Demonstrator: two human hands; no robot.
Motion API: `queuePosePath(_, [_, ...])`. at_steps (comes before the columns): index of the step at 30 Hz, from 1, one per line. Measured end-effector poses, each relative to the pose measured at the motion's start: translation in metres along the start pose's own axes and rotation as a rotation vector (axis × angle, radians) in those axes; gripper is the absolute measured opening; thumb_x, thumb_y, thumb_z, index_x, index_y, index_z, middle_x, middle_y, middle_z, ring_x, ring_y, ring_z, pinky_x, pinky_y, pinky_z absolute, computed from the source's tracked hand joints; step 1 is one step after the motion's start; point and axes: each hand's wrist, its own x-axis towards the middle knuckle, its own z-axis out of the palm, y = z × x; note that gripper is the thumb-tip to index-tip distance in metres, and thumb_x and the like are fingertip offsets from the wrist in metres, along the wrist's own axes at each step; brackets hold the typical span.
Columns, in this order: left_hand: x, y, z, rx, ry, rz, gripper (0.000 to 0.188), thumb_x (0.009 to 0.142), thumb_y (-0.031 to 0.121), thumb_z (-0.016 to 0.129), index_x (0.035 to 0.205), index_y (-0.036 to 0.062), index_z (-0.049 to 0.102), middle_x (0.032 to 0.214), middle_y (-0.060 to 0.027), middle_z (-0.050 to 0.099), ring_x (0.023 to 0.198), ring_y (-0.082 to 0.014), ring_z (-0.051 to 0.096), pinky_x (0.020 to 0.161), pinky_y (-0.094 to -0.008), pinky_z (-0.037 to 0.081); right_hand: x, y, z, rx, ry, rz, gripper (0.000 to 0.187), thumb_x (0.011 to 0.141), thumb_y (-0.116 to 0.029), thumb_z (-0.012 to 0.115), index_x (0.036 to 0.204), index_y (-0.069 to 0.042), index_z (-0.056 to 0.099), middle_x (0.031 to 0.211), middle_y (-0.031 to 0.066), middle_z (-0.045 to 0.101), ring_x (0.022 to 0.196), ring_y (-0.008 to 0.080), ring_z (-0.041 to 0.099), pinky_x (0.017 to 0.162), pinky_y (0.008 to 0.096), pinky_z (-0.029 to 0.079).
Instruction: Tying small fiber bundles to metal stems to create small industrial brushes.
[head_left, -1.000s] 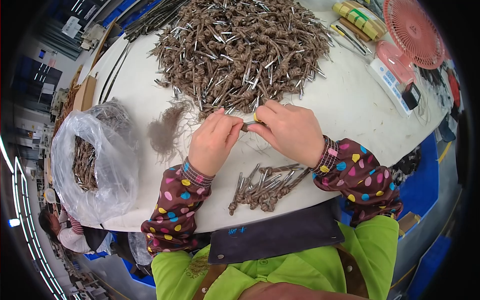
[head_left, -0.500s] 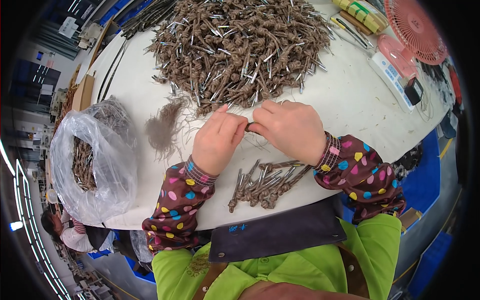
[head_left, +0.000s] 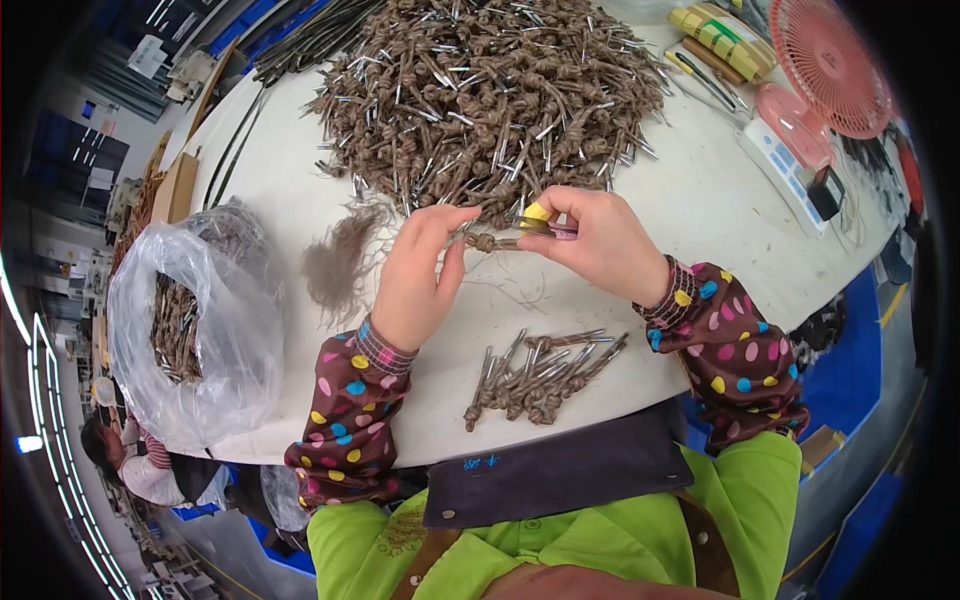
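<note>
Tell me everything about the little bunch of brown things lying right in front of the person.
The little bunch is a loose bundle of brown twine-wrapped pieces with knots and shiny metal-looking ends. They lie flat, roughly side by side, slanting up to the right, on the white table near its front edge. Neither hand touches them.

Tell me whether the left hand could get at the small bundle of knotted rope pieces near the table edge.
Probably yes: the left hand is just above the small bundle, with bare table between, though its fingers now pinch a knotted rope piece.
</note>
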Motion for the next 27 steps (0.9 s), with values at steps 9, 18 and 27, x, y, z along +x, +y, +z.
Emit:
queuePosePath(9, [-0.005, 0.009, 0.004, 0.407, -0.132, 0.199, 0.04, 0.076, 0.004, 0.066, 0.115, 0.0072, 0.059, 0.112, -0.0077, 0.057, 0.097, -0.0259, 0.053, 0.087, -0.0385, 0.04, -0.006, -0.009, 0.006, -0.174, 0.064, -0.219, 0.022, 0.072, -0.009, 0.073, 0.088, -0.005, 0.058, 0.075, 0.0086, 0.062, 0.066, 0.0244, 0.063, 0.057, 0.0302, 0.049])
queuePosePath(18, [-0.006, 0.003, -0.001, -0.062, -0.266, 0.006, 0.017, 0.081, 0.002, 0.064, 0.097, 0.0015, 0.068, 0.097, -0.0134, 0.066, 0.086, -0.0256, 0.062, 0.076, -0.0325, 0.048, -0.008, -0.01, 0.005, -0.199, 0.045, -0.376, 0.023, 0.07, -0.008, 0.068, 0.089, -0.009, 0.055, 0.078, 0.0038, 0.061, 0.073, 0.0249, 0.061, 0.059, 0.0347, 0.047])
queuePosePath(27, [-0.005, 0.009, 0.0, -0.169, -0.303, -0.163, 0.019, 0.084, 0.006, 0.065, 0.102, 0.0047, 0.069, 0.09, -0.0118, 0.07, 0.079, -0.0182, 0.068, 0.071, -0.0246, 0.051, -0.009, -0.012, 0.012, 0.021, 0.138, -0.223, 0.021, 0.073, -0.009, 0.074, 0.085, -0.004, 0.058, 0.066, 0.0025, 0.053, 0.057, 0.0109, 0.048, 0.052, 0.0245, 0.039])
